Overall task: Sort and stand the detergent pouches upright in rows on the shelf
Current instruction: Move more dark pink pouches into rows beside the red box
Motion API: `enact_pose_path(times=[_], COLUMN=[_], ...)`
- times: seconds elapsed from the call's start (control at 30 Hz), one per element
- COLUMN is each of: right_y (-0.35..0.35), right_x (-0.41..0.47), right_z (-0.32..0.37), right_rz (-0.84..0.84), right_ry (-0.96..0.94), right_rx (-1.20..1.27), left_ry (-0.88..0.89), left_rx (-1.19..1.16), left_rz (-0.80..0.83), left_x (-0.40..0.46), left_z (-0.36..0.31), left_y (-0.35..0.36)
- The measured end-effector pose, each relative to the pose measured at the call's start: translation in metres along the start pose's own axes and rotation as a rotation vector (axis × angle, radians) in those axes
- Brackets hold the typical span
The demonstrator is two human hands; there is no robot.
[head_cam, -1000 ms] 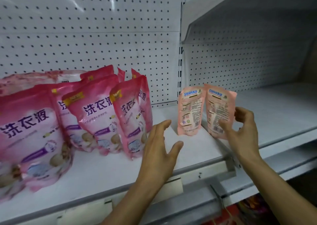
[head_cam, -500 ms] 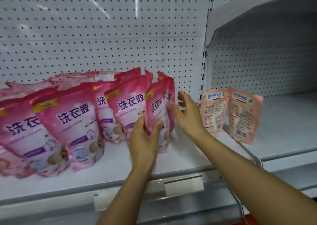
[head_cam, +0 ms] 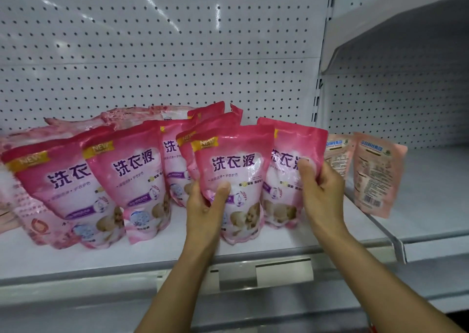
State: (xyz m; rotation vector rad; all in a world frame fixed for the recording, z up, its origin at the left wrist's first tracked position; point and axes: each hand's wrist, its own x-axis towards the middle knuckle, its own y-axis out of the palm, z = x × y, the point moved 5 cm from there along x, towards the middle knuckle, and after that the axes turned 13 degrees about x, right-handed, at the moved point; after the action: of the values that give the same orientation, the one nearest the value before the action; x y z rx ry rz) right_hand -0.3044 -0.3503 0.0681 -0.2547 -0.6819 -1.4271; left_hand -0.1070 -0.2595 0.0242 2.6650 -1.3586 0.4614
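My left hand (head_cam: 206,210) pinches the front pink pouch (head_cam: 232,180) upright on the shelf (head_cam: 152,254) — my right hand (head_cam: 322,193) grips the second pouch (head_cam: 291,165) just behind it; two pale pouches (head_cam: 375,172) stand beyond my right hand.

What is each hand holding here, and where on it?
The left hand grips the front pink pouch at its lower left edge. The right hand grips the pink pouch behind it at its right edge.

We stand in a shop aisle: white pegboard-backed shelving (head_cam: 162,61), a price-label strip (head_cam: 283,273) on its edge, rows of identical pink detergent pouches (head_cam: 132,175).
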Motion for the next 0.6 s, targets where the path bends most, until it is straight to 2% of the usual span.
enact_pose_path(times=[0.1, 0.17, 0.37, 0.6], right_y=[-0.001, -0.003, -0.002, -0.016], right_x=[-0.027, -0.03, -0.021, -0.048], right_z=[-0.023, -0.033, -0.007, 0.024], right_rz=[0.122, 0.117, 0.103, 0.089], right_ry=[0.202, 0.245, 0.196, 0.15], right_rx=[0.09, 0.062, 0.019, 0.037], left_ry=[0.01, -0.013, -0.026, 0.033], left_rx=[0.075, 0.061, 0.029, 0.033], left_rz=[0.101, 0.1, -0.134, -0.19], left_x=[-0.011, -0.012, -0.014, -0.054], left_z=[-0.005, -0.008, -0.027, -0.048], left_y=[0.008, 0.009, 0.002, -0.019])
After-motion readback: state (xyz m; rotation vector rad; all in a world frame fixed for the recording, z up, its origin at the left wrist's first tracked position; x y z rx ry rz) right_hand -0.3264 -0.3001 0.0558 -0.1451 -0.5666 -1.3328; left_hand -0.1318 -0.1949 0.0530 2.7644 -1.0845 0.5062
